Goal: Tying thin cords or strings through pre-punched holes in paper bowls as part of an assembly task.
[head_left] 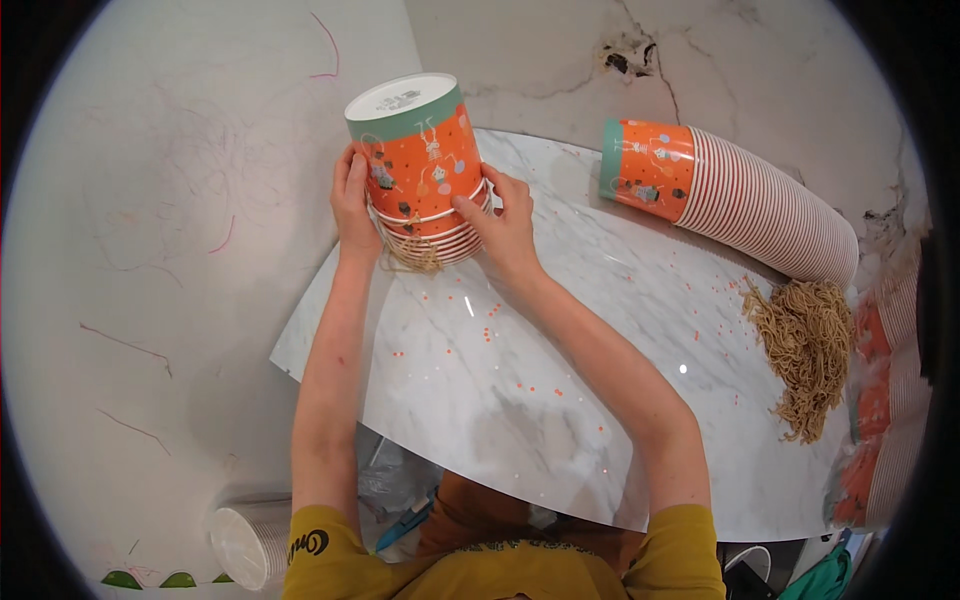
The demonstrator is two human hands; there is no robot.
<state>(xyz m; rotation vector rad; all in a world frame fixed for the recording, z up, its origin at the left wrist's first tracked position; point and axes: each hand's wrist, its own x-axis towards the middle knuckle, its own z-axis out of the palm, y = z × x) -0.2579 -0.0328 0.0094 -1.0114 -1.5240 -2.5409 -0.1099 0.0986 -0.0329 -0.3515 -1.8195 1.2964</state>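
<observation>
Between my hands is a short stack of paper cups (pixel 420 160), orange with a green band and held upside down, the white base facing up. My left hand (pixel 354 205) wraps the stack's left side. My right hand (pixel 505 220) grips its right side, thumb across the front near the white rims. Tan strings (pixel 413 256) hang around the lower rims at the front. A long nested stack of the same cups (pixel 765 195) lies on its side at the right. Beyond its open end sits a heap of loose tan strings (pixel 805 350).
The white marbled table (pixel 560 350) carries scattered small orange dots. Bagged cup stacks (pixel 880 400) stand along the right edge. A stack of white cups (pixel 250 540) is at the lower left, near clear plastic (pixel 395 478). A pale wall (pixel 180 250) borders the table's left.
</observation>
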